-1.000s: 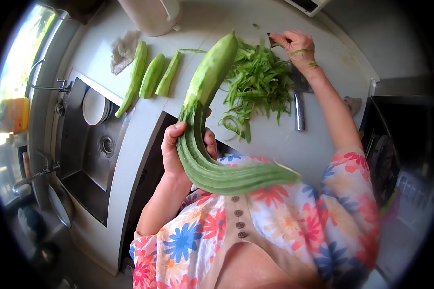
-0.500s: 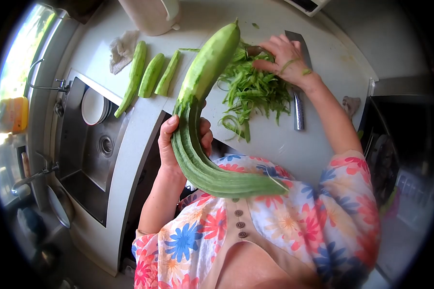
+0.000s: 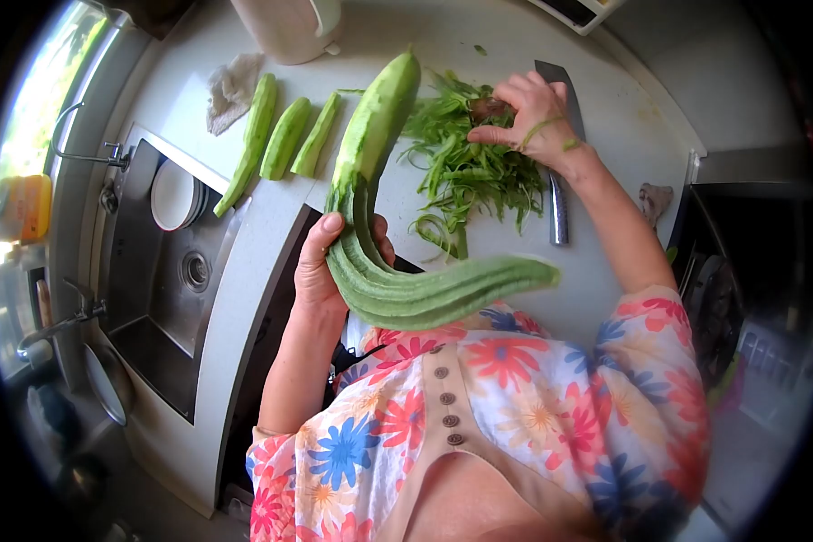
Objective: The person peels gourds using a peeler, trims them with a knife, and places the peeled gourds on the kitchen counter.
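My left hand (image 3: 321,262) is closed around the middle of a long, curved ridged gourd (image 3: 406,294). Its upper end is pale and peeled; the lower part keeps its dark ridged skin and bends to the right in front of my blouse. Over a heap of green peel strips (image 3: 479,176), my right hand (image 3: 542,117) is closed on a brown peeler (image 3: 490,110), whose blade I cannot make out. A bit of peel clings to that hand near the wrist. Beside it lies a kitchen knife (image 3: 560,212), its blade partly behind my hand.
Several peeled gourd pieces (image 3: 285,138) lie at the left of the counter near a crumpled cloth (image 3: 233,93). A pale pitcher (image 3: 285,32) stands at the back. To the left is a metal sink (image 3: 158,312) with stacked bowls (image 3: 173,196). Another small cloth (image 3: 657,200) lies at right.
The gourd's top has tipped left and slightly down, while its lower end has swung up, away from my body. My right hand has shifted slightly, still holding the peeler.
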Demonstrator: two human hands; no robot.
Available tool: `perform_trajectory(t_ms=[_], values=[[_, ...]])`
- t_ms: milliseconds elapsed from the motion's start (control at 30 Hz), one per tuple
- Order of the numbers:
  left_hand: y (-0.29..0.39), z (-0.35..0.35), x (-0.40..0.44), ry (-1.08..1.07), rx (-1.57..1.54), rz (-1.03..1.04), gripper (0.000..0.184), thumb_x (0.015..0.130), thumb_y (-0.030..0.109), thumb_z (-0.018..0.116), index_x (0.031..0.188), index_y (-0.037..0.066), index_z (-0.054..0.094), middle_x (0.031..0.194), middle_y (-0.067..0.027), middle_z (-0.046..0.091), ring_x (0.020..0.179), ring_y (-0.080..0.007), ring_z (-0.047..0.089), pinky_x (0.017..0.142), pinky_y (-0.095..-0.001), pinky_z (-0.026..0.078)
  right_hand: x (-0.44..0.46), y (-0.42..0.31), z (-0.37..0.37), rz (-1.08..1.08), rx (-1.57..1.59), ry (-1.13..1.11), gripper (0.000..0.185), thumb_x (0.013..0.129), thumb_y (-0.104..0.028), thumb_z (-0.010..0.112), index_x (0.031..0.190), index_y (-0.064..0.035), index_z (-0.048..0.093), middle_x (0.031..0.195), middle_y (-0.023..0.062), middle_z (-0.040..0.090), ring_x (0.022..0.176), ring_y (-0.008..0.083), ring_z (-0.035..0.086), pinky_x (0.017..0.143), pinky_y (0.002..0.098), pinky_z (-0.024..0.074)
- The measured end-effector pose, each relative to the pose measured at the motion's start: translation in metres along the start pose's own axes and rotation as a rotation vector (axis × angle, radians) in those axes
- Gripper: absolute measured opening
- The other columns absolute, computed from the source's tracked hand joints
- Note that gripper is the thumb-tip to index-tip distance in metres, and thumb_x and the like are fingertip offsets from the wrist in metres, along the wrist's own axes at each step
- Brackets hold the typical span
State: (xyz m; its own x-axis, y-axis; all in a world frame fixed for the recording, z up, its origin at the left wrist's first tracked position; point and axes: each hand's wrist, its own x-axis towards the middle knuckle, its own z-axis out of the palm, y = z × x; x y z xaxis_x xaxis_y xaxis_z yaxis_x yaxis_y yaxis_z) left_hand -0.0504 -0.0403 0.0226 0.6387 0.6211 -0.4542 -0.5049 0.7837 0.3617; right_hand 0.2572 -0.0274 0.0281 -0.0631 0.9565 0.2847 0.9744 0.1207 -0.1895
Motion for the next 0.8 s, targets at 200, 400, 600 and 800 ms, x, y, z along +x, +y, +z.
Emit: perform_trajectory(t_ms=[200, 400, 600, 800], values=[[-0.005, 0.01, 0.008, -0.151, -0.165, -0.135, 0.08, 0.073, 0.033, 0.054, 0.141, 0.004, 0.024, 0.082, -0.0142, 0.05, 0.066, -0.0248, 0.056, 0.053, -0.0354, 0.05, 0.0, -0.029, 0.015, -0.133, 0.168, 0.128, 0.043, 0.074, -0.053, 0.064, 0.058, -0.0145, 0.056, 0.06, -0.003, 0.049, 0.068, 0.0168, 0.049, 0.065, 0.0331, 0.0308], [-0.019, 0.008, 0.005, -0.275, -0.33, -0.233, 0.047, 0.08, 0.041, 0.052, 0.109, 0.004, 0.046, 0.081, -0.0127, 0.05, 0.064, -0.022, 0.053, 0.053, -0.033, 0.046, 0.002, -0.078, 0.017, -0.355, 0.21, 0.325, 0.044, 0.071, -0.055, 0.065, 0.054, -0.0167, 0.049, 0.057, -0.0035, 0.043, 0.063, 0.0159, 0.046, 0.066, 0.0336, 0.031], [-0.022, 0.028, 0.004, -0.024, -0.265, -0.213, 0.038, 0.085, 0.037, 0.053, 0.096, 0.001, 0.055, 0.067, -0.0066, 0.054, 0.049, -0.0191, 0.051, 0.042, -0.0296, 0.043, 0.002, -0.082, 0.014, -0.446, 0.211, 0.323, 0.045, 0.071, -0.056, 0.063, 0.055, -0.0162, 0.048, 0.056, -0.0015, 0.041, 0.064, 0.0176, 0.046, 0.064, 0.0348, 0.0324], [-0.023, 0.002, 0.002, -0.111, -0.123, -0.233, 0.055, 0.084, 0.035, 0.05, 0.13, 0.007, 0.039, 0.077, -0.0093, 0.049, 0.056, -0.0179, 0.051, 0.042, -0.0285, 0.042, 0.019, -0.053, 0.029, -0.435, 0.119, 0.366, 0.048, 0.075, -0.059, 0.057, 0.054, -0.0175, 0.047, 0.056, -0.003, 0.042, 0.061, 0.0166, 0.046, 0.062, 0.0354, 0.0321]])
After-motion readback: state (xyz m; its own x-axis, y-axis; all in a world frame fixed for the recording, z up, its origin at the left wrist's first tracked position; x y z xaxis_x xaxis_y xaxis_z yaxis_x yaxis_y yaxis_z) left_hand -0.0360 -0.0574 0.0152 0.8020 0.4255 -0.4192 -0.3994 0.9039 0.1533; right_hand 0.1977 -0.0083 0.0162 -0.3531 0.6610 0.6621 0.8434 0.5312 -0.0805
